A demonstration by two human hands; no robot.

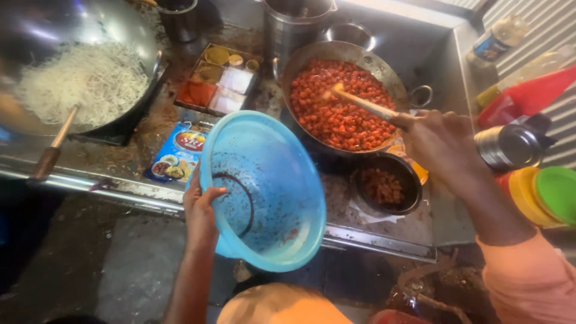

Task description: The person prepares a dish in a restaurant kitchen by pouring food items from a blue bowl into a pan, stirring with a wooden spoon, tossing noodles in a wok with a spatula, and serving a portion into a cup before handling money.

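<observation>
table (420, 54): steel, pretty grimy, everything's parked on it
wok (120, 30): far left, piled with white noodles
pan (384, 66): full of red saucy bits, set mid-table
bowl (264, 192): blue plastic, tipped on edge at the table's near side, gripped at the rim by the left hand (201, 210)
spatula (360, 103): wooden, dipped into the pan, clutched by the right hand (441, 141)

Noodle wok (78, 78) left, spice tray (219, 81) between, pan (342, 102) right.
</observation>
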